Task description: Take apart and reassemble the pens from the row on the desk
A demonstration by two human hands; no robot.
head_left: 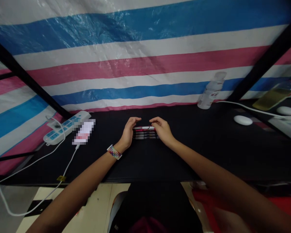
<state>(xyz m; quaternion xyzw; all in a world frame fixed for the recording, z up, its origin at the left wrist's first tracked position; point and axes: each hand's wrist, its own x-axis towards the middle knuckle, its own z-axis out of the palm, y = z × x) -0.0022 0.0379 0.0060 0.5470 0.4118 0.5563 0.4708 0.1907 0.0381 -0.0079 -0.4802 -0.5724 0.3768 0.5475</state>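
Several pens (145, 136) lie side by side on the black table (184, 158), their lengths running left to right. The farthest one is a red and white pen (146, 128); the nearer ones look dark and clear. My left hand (128, 132) is cupped at the left ends of the row, its fingers curving past the far side. At the right ends my right hand (163, 130) mirrors it, fingers bent inward and apart from the left fingertips. Both palms sit beside the pens and seem to touch their ends. My thumbs are mostly hidden.
To the left are a white power strip (70, 124) and a phone (84, 132) on a white cable. A clear bottle (210, 92) stands at the back right, near a white mouse-like object (242, 120) and a bottle of yellowish liquid (271, 95). Striped sheeting (135, 71) hangs behind.
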